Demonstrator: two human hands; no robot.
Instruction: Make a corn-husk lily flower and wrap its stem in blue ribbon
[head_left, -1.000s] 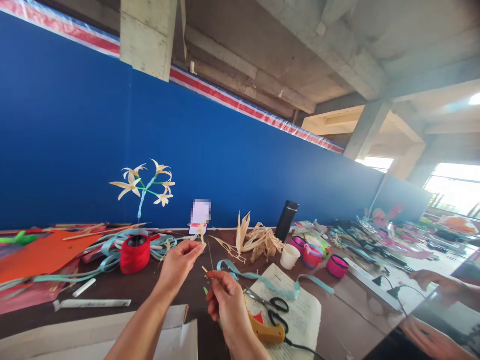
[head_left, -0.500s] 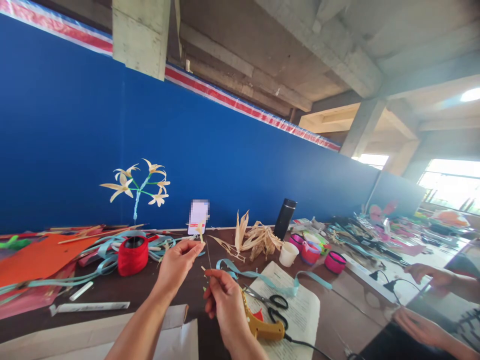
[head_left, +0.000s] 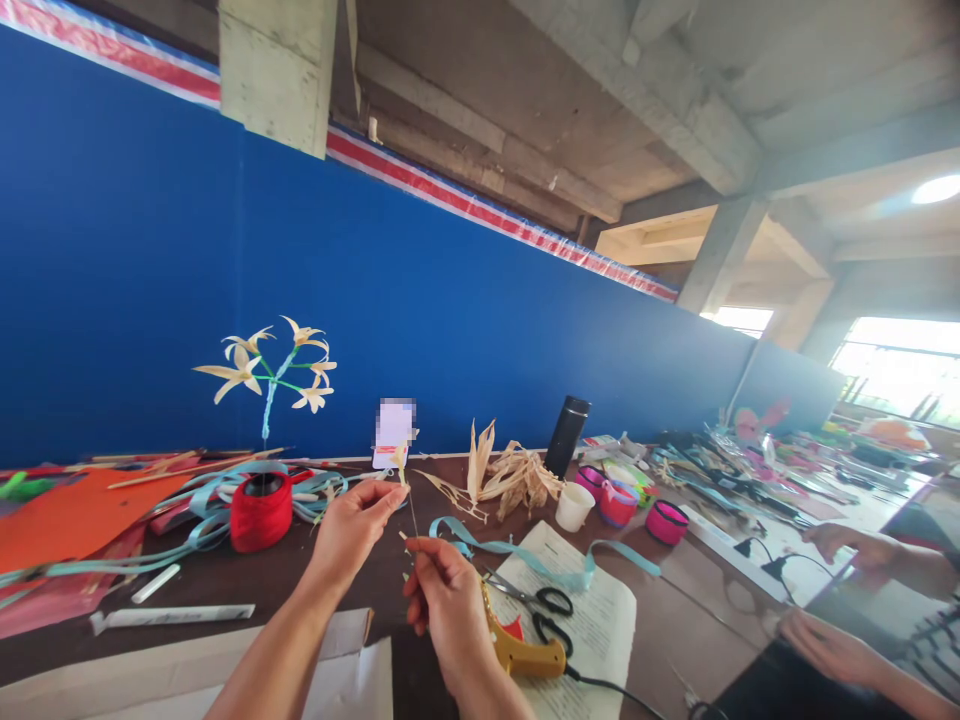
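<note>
My left hand (head_left: 360, 525) is closed, pinching a small pale husk flower (head_left: 400, 466) on a thin wire. Lower and to the right, my right hand (head_left: 448, 600) has its fingers pressed together around a thin pale stick near the wire's lower part. A yellow glue gun (head_left: 529, 655) lies beside my right wrist, partly behind it. Black-handled scissors (head_left: 553, 602) rest on a printed sheet (head_left: 600, 620), with a light blue ribbon (head_left: 517, 550) across its top. Dried husks (head_left: 525, 475) are piled farther back.
A flower stem with several pale blooms (head_left: 274, 385) rises from a red roll (head_left: 261, 515) at left. A white cup (head_left: 574, 507), black bottle (head_left: 568, 437) and phone (head_left: 394, 430) stand at the back. Another person's hands (head_left: 847, 650) are at right.
The whole view has shifted very slightly, so things appear a little farther left. Both hands keep nearly the same pose and hold.
</note>
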